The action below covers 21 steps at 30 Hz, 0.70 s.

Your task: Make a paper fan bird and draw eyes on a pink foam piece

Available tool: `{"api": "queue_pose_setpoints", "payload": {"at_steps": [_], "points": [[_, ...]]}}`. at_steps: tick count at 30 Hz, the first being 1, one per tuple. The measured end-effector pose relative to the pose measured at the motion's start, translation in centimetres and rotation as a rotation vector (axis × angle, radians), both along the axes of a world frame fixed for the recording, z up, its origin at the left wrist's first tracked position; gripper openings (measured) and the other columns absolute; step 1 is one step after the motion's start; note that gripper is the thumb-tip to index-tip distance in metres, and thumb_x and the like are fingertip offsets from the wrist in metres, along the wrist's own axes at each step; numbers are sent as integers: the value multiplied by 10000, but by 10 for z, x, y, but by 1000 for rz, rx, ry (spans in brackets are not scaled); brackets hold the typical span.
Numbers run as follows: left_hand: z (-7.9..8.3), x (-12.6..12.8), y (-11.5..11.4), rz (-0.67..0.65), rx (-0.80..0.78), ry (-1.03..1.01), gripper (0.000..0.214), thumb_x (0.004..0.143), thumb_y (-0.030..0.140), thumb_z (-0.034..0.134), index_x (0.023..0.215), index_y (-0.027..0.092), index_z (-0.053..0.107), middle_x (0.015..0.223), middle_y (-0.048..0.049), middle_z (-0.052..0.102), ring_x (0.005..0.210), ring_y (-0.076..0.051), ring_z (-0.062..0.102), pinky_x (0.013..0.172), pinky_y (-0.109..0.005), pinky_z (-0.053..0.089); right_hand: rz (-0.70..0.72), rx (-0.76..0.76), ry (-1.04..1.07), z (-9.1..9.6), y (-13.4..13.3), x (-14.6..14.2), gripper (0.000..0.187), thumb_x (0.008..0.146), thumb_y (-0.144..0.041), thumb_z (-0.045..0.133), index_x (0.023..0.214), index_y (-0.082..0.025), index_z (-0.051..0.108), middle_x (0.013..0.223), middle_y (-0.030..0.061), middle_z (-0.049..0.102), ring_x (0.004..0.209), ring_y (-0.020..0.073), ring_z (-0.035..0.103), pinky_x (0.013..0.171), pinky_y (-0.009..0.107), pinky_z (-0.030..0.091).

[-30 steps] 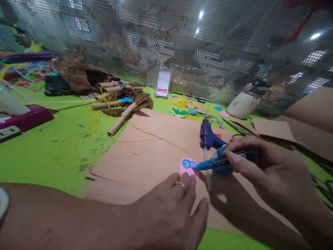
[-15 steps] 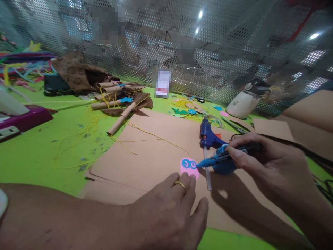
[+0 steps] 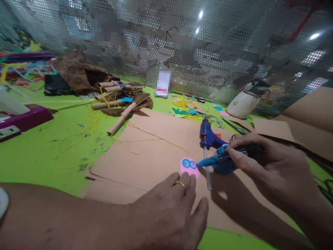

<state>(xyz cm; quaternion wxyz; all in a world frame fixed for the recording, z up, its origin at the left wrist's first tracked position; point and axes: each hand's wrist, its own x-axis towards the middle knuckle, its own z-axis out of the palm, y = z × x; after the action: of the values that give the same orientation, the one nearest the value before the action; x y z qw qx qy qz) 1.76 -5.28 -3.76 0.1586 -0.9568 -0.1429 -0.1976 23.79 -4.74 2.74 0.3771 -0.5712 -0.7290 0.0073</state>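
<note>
A small pink paper piece (image 3: 193, 172) lies on the brown cardboard sheet (image 3: 145, 149), with two blue rings drawn side by side on it. The fingertips of my left hand (image 3: 174, 205) press flat on its lower edge; the fingers are stretched out and a ring is on one. My right hand (image 3: 270, 163) grips a blue marker (image 3: 212, 160), its tip at the right edge of the rings. Just behind the marker lies a blue glue gun (image 3: 206, 133), a clear glue stick (image 3: 208, 173) poking out of it toward me. Part of the gun is hidden by the marker and hand.
Rolled brown paper tubes (image 3: 121, 119) with yellow string lie at the back left. A purple power strip (image 3: 36, 116) is at far left. Paper scraps (image 3: 182, 111) and scissors (image 3: 234, 125) lie behind the glue gun. A white bottle (image 3: 246, 100) stands tilted in view near the mesh panel (image 3: 145, 41).
Almost nothing differs. The marker tip stays at the right ring, and my left hand keeps its place on the pink paper.
</note>
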Motion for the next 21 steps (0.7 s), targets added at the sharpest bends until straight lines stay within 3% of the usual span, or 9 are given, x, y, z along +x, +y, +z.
{"api": "queue_pose_setpoints", "payload": {"at_steps": [9, 18, 21], "points": [[1, -1, -1, -1, -10, -4, 359, 887, 251, 461, 1171, 44, 530, 1110, -291, 634, 1056, -384, 606, 823, -485, 486, 71, 21, -69, 1, -3, 0, 64, 793, -301, 584, 766, -258, 621, 727, -8, 716, 571, 163, 653, 453, 247, 467], [-1, -1, -1, 1, -48, 22, 389, 893, 249, 447, 1219, 43, 497, 1146, -304, 610, 1081, -372, 594, 847, -504, 476, 20, 43, -18, 3, -4, 0, 35, 795, -291, 600, 776, -264, 609, 787, -12, 697, 616, 152, 643, 544, 248, 496], [-2, -1, 0, 0, -13, -4, 379, 891, 240, 442, 1212, 46, 501, 1144, -305, 610, 1070, -378, 599, 838, -503, 478, 76, 45, -91, 4, -4, 0, 24, 811, -271, 583, 793, -265, 597, 759, -14, 688, 609, 149, 640, 530, 243, 484]]}}
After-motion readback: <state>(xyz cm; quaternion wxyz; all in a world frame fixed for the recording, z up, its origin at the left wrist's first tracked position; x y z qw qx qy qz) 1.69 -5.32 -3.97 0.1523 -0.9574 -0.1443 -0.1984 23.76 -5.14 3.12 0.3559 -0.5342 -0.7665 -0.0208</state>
